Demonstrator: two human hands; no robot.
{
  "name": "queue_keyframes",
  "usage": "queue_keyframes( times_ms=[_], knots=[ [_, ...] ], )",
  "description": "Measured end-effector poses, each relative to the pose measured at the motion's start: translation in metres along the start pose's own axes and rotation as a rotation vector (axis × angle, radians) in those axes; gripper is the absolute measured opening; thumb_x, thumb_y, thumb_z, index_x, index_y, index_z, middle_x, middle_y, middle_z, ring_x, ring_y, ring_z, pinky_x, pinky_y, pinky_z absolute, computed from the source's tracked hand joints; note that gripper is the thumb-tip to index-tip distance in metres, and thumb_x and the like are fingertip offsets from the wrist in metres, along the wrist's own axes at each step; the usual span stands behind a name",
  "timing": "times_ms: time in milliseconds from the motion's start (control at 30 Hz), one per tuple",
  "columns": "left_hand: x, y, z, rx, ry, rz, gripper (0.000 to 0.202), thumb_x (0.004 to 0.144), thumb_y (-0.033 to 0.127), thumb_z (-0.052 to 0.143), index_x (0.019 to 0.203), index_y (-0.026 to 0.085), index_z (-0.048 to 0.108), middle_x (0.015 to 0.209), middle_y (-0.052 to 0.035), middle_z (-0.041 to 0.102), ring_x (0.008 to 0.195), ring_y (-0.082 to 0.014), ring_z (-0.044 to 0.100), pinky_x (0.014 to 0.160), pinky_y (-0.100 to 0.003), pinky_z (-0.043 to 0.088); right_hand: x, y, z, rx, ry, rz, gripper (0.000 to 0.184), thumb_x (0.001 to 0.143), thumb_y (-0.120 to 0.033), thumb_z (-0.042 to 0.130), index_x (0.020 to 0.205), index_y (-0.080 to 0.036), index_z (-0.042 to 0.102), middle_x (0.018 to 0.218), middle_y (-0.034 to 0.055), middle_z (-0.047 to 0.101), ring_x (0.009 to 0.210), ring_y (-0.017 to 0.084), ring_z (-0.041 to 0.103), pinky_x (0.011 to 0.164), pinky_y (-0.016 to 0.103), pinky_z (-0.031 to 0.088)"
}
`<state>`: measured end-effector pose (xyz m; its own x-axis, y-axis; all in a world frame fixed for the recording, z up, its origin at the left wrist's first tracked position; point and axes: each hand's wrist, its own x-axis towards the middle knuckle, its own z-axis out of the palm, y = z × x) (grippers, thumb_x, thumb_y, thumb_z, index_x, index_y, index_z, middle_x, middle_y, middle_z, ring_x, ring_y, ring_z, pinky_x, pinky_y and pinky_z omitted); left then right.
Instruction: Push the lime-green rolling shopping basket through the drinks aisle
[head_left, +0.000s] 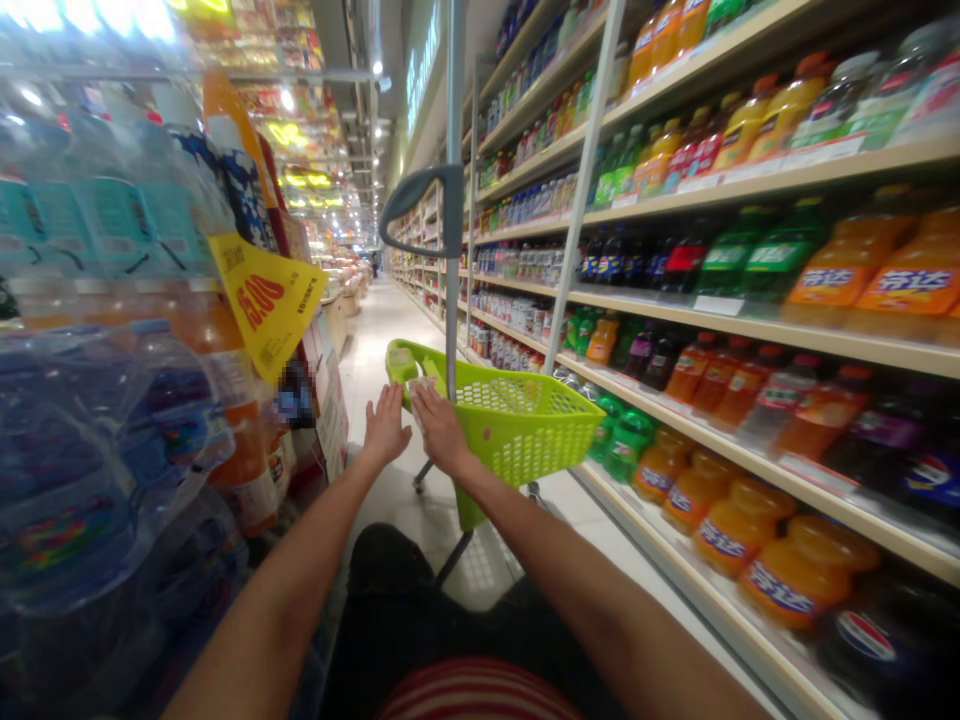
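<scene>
Ahead of me is a lime-green shopping basket cart [536,425] with perforated sides. From it rises a grey pole [454,320] with a dark looped handle [420,205]. My left hand [388,428] reaches toward the cart's near left end, palm down, fingers stretched and holding nothing visible. Beside it, my right hand [441,425] has its fingers extended flat at the same rim, close to the pole. Something small and pale shows by its fingertips; I cannot make out what it is or whether the fingers touch it.
Shelves [757,320] of bottled drinks line the right side. Stacked bottle packs [97,430] stand close on the left, with a yellow price sign [266,300] jutting out. A pale tiled aisle [382,310] runs ahead between them.
</scene>
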<state>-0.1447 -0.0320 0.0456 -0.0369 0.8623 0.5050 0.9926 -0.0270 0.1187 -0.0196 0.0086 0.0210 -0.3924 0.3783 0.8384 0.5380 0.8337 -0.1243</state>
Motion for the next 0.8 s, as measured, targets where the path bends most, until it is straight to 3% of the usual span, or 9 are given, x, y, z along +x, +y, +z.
queue_keyframes(
  times_ms=[200, 333, 533, 800],
  knots=[
    [-0.001, 0.001, -0.001, 0.014, -0.028, 0.047, 0.079, 0.072, 0.017, 0.051, 0.141, 0.015, 0.015, 0.149, -0.0105, 0.021, 0.138, -0.0227, 0.013, 0.109, -0.050, 0.016, 0.003, -0.003, -0.002, -0.041, -0.016, 0.053, 0.040, 0.088, -0.012, 0.034, 0.126, -0.012, 0.048, 0.136, 0.0132, 0.043, 0.133, 0.022, 0.026, 0.106, 0.045, 0.028],
    [-0.001, 0.003, 0.001, 0.031, -0.027, 0.048, 0.078, 0.072, 0.016, 0.051, 0.141, 0.016, 0.015, 0.149, -0.0108, 0.021, 0.138, -0.0229, 0.014, 0.109, -0.049, 0.017, 0.010, -0.007, 0.002, -0.035, -0.018, 0.014, 0.040, 0.088, -0.013, 0.035, 0.126, -0.012, 0.048, 0.135, 0.0120, 0.045, 0.132, 0.022, 0.028, 0.106, 0.042, 0.028],
    [0.009, -0.001, -0.008, 0.089, -0.032, 0.104, 0.074, 0.074, 0.019, 0.051, 0.140, 0.016, 0.018, 0.149, -0.0096, 0.021, 0.138, -0.0228, 0.013, 0.110, -0.049, 0.014, -0.014, 0.020, -0.015, -0.123, -0.076, 0.095, 0.047, 0.083, -0.004, 0.036, 0.127, -0.015, 0.047, 0.138, 0.0106, 0.041, 0.132, 0.023, 0.028, 0.104, 0.047, 0.030],
    [0.025, 0.012, -0.021, 0.060, -0.211, 0.083, 0.074, 0.074, 0.024, 0.053, 0.139, 0.016, 0.019, 0.149, -0.0101, 0.019, 0.137, -0.0220, 0.015, 0.109, -0.051, 0.016, -0.011, 0.031, -0.008, -0.082, -0.074, 0.137, 0.052, 0.080, 0.000, 0.032, 0.130, -0.011, 0.042, 0.140, 0.0115, 0.039, 0.133, 0.019, 0.027, 0.108, 0.040, 0.029]
  ],
)
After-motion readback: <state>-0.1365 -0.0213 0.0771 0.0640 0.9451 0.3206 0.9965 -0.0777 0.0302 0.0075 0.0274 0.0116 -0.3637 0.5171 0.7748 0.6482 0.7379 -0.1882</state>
